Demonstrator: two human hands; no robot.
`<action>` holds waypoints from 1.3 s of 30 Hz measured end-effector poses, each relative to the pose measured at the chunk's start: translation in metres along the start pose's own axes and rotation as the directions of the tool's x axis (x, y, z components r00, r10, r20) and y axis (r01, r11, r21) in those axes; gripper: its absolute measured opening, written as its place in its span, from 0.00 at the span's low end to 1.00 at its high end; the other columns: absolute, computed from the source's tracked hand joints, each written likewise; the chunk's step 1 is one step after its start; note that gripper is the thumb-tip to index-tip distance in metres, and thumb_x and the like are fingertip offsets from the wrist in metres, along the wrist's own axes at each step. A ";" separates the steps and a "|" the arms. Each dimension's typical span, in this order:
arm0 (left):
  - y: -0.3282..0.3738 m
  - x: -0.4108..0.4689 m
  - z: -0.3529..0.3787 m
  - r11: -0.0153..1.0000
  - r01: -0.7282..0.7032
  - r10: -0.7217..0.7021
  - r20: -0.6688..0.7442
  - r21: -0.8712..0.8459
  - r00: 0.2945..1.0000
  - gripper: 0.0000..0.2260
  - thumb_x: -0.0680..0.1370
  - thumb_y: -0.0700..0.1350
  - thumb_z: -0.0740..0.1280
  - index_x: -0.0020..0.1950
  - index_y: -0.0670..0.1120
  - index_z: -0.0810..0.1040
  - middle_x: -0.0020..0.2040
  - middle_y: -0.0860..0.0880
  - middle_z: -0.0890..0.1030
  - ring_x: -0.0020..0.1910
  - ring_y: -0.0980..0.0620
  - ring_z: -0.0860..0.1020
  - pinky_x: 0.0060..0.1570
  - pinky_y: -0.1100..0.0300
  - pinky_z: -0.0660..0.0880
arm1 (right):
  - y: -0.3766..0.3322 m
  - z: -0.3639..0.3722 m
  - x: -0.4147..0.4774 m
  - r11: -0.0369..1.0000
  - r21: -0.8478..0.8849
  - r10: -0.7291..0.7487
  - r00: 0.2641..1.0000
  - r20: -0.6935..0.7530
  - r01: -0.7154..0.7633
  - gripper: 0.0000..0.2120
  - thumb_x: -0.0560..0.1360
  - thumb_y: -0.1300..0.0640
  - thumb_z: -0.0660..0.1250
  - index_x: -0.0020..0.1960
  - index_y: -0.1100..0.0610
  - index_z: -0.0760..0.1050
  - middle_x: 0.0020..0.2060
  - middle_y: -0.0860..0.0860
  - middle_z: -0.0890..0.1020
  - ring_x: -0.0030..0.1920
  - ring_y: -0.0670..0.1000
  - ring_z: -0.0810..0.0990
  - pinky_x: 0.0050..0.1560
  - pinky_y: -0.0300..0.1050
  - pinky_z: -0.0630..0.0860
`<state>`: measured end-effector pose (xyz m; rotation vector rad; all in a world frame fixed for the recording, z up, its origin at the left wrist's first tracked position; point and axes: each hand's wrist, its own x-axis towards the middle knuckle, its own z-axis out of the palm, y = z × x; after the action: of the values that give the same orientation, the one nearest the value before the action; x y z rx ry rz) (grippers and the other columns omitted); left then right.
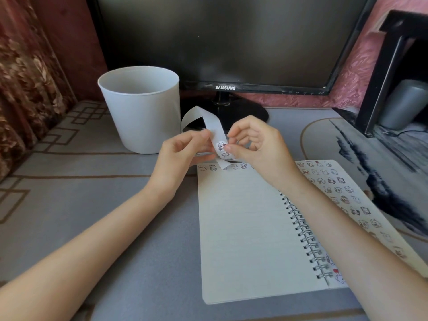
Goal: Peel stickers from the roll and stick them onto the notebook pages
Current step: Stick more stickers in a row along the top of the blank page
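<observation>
Pinched in the left grip [183, 151], a sticker strip [217, 133] is held above the far edge of the notebook [243, 228], and one sticker [221, 145] is nipped by the right grip [254, 144]. The notebook is laid open on the counter [139, 216].

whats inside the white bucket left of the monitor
Only the bare white inner wall of the round white plastic bucket shows, just below its rim. Its bottom is hidden by the near wall, so any contents cannot be seen.
</observation>
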<state>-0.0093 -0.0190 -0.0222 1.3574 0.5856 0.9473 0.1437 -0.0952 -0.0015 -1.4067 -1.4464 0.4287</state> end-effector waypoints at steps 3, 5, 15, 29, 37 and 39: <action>-0.002 -0.001 0.001 0.996 -0.020 0.017 0.028 0.089 0.999 0.07 0.78 0.39 0.65 0.46 0.41 0.82 0.44 0.44 0.84 0.46 0.50 0.83 0.51 0.56 0.80 | -0.003 -0.001 0.000 1.000 0.001 -0.003 1.000 -0.004 0.003 0.08 0.70 0.66 0.72 0.44 0.54 0.78 0.38 0.49 0.81 0.36 0.44 0.77 0.35 0.30 0.69; -0.002 -0.002 0.002 0.994 -0.038 0.035 0.031 0.105 0.999 0.06 0.77 0.39 0.66 0.44 0.42 0.83 0.43 0.43 0.84 0.45 0.49 0.83 0.51 0.55 0.80 | -0.004 -0.001 -0.001 1.000 -0.023 0.017 1.000 0.002 -0.016 0.05 0.71 0.65 0.72 0.44 0.56 0.80 0.36 0.48 0.80 0.31 0.40 0.74 0.31 0.28 0.67; -0.004 -0.001 0.001 0.990 -0.054 0.049 0.038 0.129 0.998 0.06 0.77 0.38 0.66 0.46 0.40 0.83 0.46 0.41 0.84 0.45 0.48 0.83 0.50 0.58 0.79 | -0.003 0.000 -0.001 0.993 -0.120 0.002 1.000 -0.011 -0.003 0.04 0.72 0.62 0.72 0.45 0.55 0.82 0.39 0.46 0.82 0.32 0.39 0.75 0.33 0.28 0.68; -0.004 -0.003 0.004 0.982 -0.056 0.049 0.043 0.179 0.998 0.08 0.78 0.39 0.65 0.45 0.36 0.82 0.44 0.40 0.83 0.44 0.50 0.83 0.43 0.65 0.78 | -0.002 0.000 -0.002 0.976 -0.215 -0.014 0.999 0.038 0.022 0.02 0.71 0.62 0.73 0.43 0.59 0.80 0.38 0.44 0.77 0.30 0.42 0.73 0.34 0.30 0.66; -0.004 -0.001 0.000 0.982 -0.022 0.024 -0.009 0.189 1.000 0.08 0.78 0.41 0.66 0.44 0.38 0.83 0.46 0.41 0.83 0.47 0.47 0.82 0.47 0.55 0.81 | 0.000 -0.001 -0.002 0.968 -0.231 -0.073 0.989 0.131 0.102 0.02 0.72 0.59 0.72 0.43 0.55 0.79 0.46 0.45 0.74 0.41 0.46 0.73 0.47 0.45 0.74; -0.005 0.000 -0.001 0.986 -0.012 0.017 -0.026 0.166 1.000 0.08 0.78 0.40 0.66 0.45 0.37 0.82 0.47 0.40 0.83 0.49 0.45 0.81 0.48 0.53 0.81 | -0.005 -0.004 -0.002 0.984 -0.163 -0.052 0.989 0.142 0.075 0.02 0.72 0.62 0.72 0.43 0.58 0.79 0.45 0.47 0.75 0.37 0.42 0.73 0.40 0.33 0.70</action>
<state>-0.0092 -0.0185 -0.0268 1.5006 0.6884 0.9465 0.1439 -0.0999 0.0033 -1.4832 -1.6671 0.3755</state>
